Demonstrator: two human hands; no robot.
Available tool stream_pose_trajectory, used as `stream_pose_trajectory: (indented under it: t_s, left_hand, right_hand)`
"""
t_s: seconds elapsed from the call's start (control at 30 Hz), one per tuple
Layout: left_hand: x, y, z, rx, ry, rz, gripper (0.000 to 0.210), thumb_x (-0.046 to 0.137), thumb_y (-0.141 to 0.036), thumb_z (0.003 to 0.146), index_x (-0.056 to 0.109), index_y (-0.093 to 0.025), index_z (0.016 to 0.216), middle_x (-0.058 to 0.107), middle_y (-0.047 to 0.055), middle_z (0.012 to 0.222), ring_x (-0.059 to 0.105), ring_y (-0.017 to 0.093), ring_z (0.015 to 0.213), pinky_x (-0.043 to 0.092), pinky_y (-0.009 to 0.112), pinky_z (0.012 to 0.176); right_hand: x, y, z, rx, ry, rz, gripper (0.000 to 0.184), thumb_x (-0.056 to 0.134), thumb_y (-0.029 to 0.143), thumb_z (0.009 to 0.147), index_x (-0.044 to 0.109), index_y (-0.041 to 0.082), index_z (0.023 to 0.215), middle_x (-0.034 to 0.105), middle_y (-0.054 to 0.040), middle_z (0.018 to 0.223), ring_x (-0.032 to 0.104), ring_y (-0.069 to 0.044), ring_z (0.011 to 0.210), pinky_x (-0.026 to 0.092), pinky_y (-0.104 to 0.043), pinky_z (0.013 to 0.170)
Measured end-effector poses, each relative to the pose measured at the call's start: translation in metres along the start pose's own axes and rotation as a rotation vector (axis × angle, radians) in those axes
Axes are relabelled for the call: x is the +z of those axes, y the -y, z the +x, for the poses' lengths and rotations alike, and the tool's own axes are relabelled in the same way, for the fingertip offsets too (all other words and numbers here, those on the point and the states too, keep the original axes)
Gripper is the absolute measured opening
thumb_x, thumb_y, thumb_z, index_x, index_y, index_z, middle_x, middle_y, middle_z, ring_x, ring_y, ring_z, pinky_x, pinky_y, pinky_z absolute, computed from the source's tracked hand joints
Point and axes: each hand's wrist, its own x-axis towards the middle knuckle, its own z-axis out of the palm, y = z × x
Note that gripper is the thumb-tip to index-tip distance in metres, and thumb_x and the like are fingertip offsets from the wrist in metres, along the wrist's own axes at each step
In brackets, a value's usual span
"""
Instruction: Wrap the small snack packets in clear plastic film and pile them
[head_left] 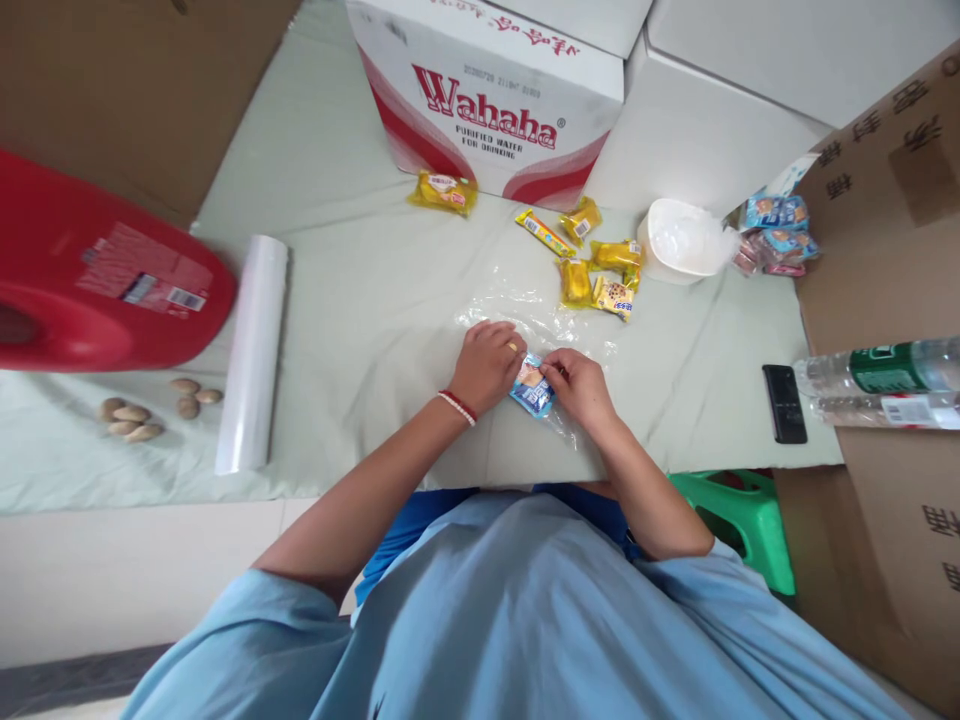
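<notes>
A small blue snack packet [534,390] lies on a sheet of clear plastic film [517,298] near the table's front edge. My left hand [487,368], with a ring and a red and white bracelet, is curled over the packet's left side, its fingertips partly hidden. From the right, my right hand [582,388] pinches at the packet's upper right edge. I cannot tell whether plastic film is also caught between those fingers. Crinkled film spreads out behind and in front of both hands.
Yellow snack packets [576,282] and a white bowl [684,240] lie beyond my hands. A Wahaha carton [495,110] stands behind. Leftward are a film roll [253,355], walnuts [133,414] and a red jug [112,265]; rightward, a phone [784,403] and bottles [885,370].
</notes>
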Motion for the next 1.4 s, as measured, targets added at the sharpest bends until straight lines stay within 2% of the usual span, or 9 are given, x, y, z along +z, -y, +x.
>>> stream_pose_trajectory:
  t_s: [0.2, 0.37, 0.53, 0.73, 0.9, 1.07, 1.2, 1.3, 1.4]
  left_hand:
    - [-0.011, -0.014, -0.025, -0.079, -0.383, 0.149, 0.019, 0.054, -0.030, 0.100, 0.070, -0.025, 0.110, 0.069, 0.011, 0.131, 0.051, 0.033, 0.143, 0.030, 0.059, 0.120]
    - [-0.004, -0.031, -0.045, 0.186, -0.116, 0.081, 0.031, 0.047, -0.020, 0.103, 0.072, -0.027, 0.120, 0.075, 0.009, 0.126, 0.065, 0.026, 0.127, 0.045, 0.047, 0.105]
    - [0.010, -0.033, -0.034, 0.075, 0.025, 0.094, 0.037, 0.043, -0.025, 0.107, 0.070, -0.022, 0.133, 0.071, 0.012, 0.136, 0.062, 0.029, 0.131, 0.046, 0.048, 0.104]
    - [0.004, -0.038, -0.026, 0.074, 0.044, 0.133, 0.030, 0.047, -0.026, 0.107, 0.074, -0.025, 0.119, 0.072, 0.009, 0.131, 0.059, 0.029, 0.128, 0.043, 0.048, 0.099]
    - [0.005, -0.041, -0.026, 0.011, -0.012, 0.202, 0.027, 0.048, -0.024, 0.105, 0.074, -0.023, 0.100, 0.071, 0.012, 0.110, 0.058, 0.031, 0.112, 0.038, 0.047, 0.089]
    - [0.004, -0.043, -0.026, 0.012, 0.043, 0.220, 0.030, 0.045, -0.027, 0.108, 0.073, -0.023, 0.100, 0.069, 0.010, 0.090, 0.058, 0.030, 0.099, 0.035, 0.047, 0.081]
    - [0.001, -0.045, -0.027, -0.030, 0.072, 0.200, 0.031, 0.043, -0.027, 0.108, 0.074, -0.022, 0.105, 0.072, 0.010, 0.087, 0.061, 0.031, 0.098, 0.036, 0.047, 0.080]
    - [0.001, -0.042, -0.027, -0.058, 0.139, 0.167, 0.030, 0.048, -0.023, 0.104, 0.074, -0.019, 0.089, 0.073, 0.012, 0.086, 0.063, 0.032, 0.100, 0.040, 0.047, 0.081]
    - [0.000, -0.032, -0.028, -0.109, 0.199, 0.024, 0.027, 0.052, -0.018, 0.097, 0.072, -0.018, 0.078, 0.074, 0.011, 0.082, 0.066, 0.030, 0.093, 0.045, 0.044, 0.082]
  right_hand:
    - [0.002, -0.002, 0.005, 0.010, 0.015, 0.007, 0.015, 0.057, 0.027, 0.095, 0.071, 0.022, 0.093, 0.071, -0.0052, 0.091, 0.063, -0.021, 0.085, 0.046, -0.030, 0.078]
    - [0.003, 0.000, 0.008, 0.009, 0.018, 0.005, 0.016, 0.056, 0.026, 0.097, 0.069, 0.021, 0.090, 0.072, -0.0057, 0.091, 0.064, -0.021, 0.086, 0.046, -0.031, 0.080]
    - [0.000, -0.006, 0.018, -0.026, 0.017, -0.072, 0.020, 0.053, 0.027, 0.099, 0.071, 0.021, 0.095, 0.071, -0.0080, 0.095, 0.063, -0.024, 0.090, 0.048, -0.034, 0.084]
    - [-0.018, -0.034, 0.058, -0.015, -0.215, -0.343, 0.035, 0.066, 0.040, 0.093, 0.072, 0.015, 0.118, 0.067, -0.0196, 0.117, 0.053, -0.036, 0.113, 0.044, -0.049, 0.101]
    - [-0.034, -0.043, 0.085, 0.148, 0.042, -0.087, 0.021, 0.074, 0.037, 0.082, 0.072, 0.018, 0.088, 0.061, -0.0029, 0.072, 0.054, -0.022, 0.075, 0.045, -0.034, 0.073]
    - [-0.057, -0.021, 0.069, 0.025, 0.133, 0.141, 0.024, 0.069, 0.042, 0.085, 0.071, 0.018, 0.085, 0.054, 0.0031, 0.063, 0.047, -0.014, 0.061, 0.038, -0.028, 0.062]
    - [-0.045, 0.007, 0.023, -0.163, 0.193, 0.016, 0.035, 0.056, 0.034, 0.097, 0.076, 0.021, 0.122, 0.077, -0.0067, 0.100, 0.069, -0.023, 0.091, 0.052, -0.034, 0.082]
    - [-0.019, 0.020, -0.010, -0.230, 0.297, -0.152, 0.053, 0.046, 0.024, 0.100, 0.058, 0.023, 0.152, 0.069, -0.0116, 0.142, 0.066, -0.028, 0.125, 0.054, -0.038, 0.099]
    - [-0.001, 0.027, -0.026, -0.158, 0.360, -0.355, 0.066, 0.042, 0.020, 0.101, 0.035, 0.023, 0.167, 0.058, -0.0134, 0.156, 0.063, -0.029, 0.133, 0.056, -0.040, 0.100]
